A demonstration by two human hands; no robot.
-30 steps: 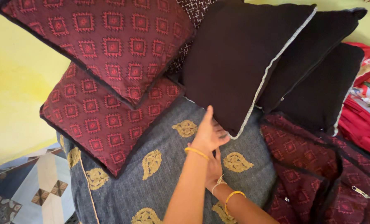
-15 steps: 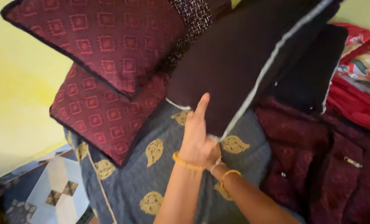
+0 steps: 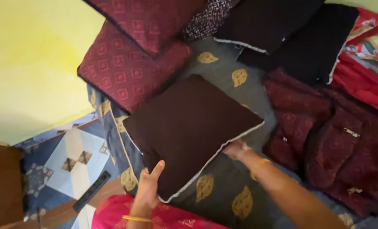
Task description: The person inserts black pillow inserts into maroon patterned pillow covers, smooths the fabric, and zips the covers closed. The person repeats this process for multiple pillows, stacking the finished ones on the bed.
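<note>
A dark brown square cushion (image 3: 189, 127) with a pale piped edge lies tilted over the grey bedspread (image 3: 223, 195) with gold leaf motifs. My left hand (image 3: 150, 186) grips its near left corner, thumb up along the fabric. Partly hidden beneath the right edge, my right hand (image 3: 236, 148) holds that cushion too. Both wrists carry yellow bangles.
Two maroon patterned cushions (image 3: 125, 68) lean against the yellow wall (image 3: 32, 63) at the upper left. More dark cushions (image 3: 299, 38) lie at the top right. Empty maroon covers (image 3: 333, 144) are heaped at right. Red cloth (image 3: 362, 80) is at far right, patterned floor (image 3: 70, 161) at lower left.
The dark cushion has come off the leaning stack and down towards me onto the bedspread. My hands separated to its two near edges, and the view shifted right.
</note>
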